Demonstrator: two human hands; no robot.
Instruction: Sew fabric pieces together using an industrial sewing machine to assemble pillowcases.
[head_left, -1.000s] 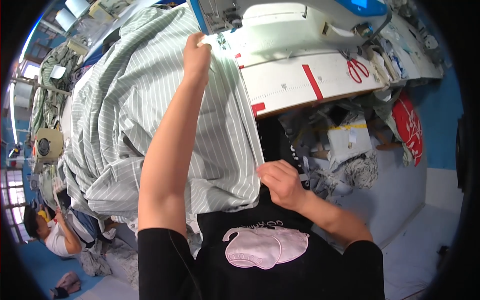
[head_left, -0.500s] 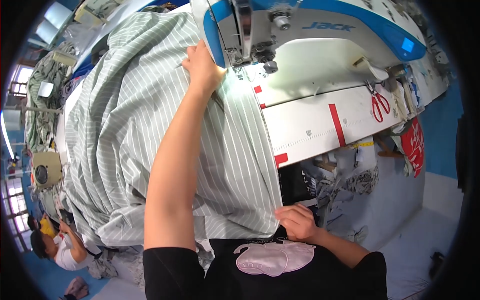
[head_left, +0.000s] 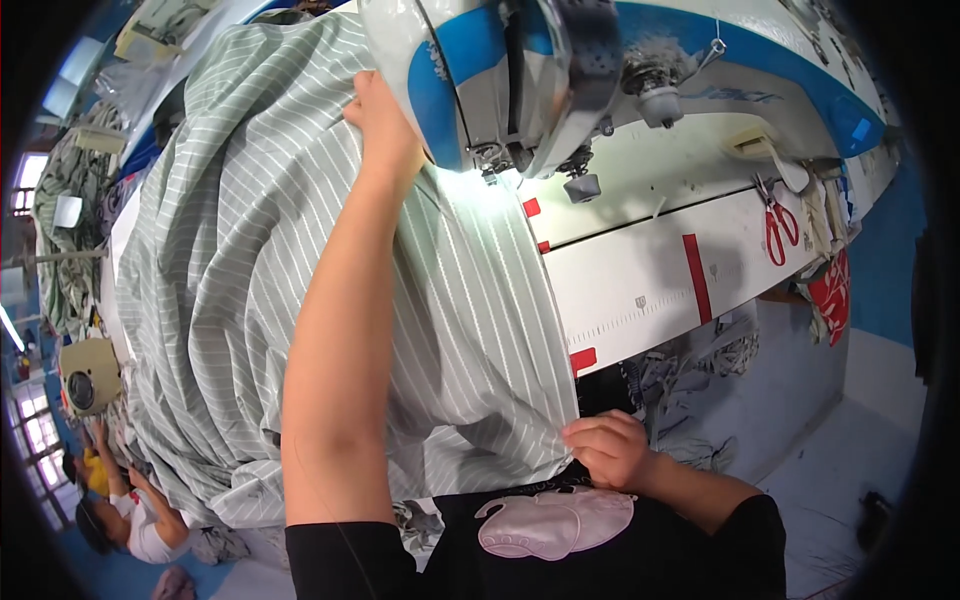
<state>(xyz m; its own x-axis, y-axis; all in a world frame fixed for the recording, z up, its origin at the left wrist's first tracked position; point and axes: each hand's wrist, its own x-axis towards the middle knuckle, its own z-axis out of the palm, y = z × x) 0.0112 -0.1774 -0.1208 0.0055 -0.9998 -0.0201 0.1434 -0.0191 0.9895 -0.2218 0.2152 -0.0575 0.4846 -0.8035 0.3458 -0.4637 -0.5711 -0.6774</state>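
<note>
Striped cloth held at both ends on a sewing table.

The striped fabric [head_left: 240, 260], soft grey-green woven cloth with thin white lines, lies in loose folds across the white sewing table [head_left: 640, 290] and hangs over its near edge. The left hand [head_left: 385, 120] is stretched forward, pressing the cloth flat just beside the needle of the glossy white and blue sewing machine [head_left: 500, 70]. The right hand [head_left: 605, 450] is clenched, pinching the fabric's hanging edge near the body. Red-handled scissors [head_left: 775, 225] lie on the table to the right, well apart from the cloth.
</note>
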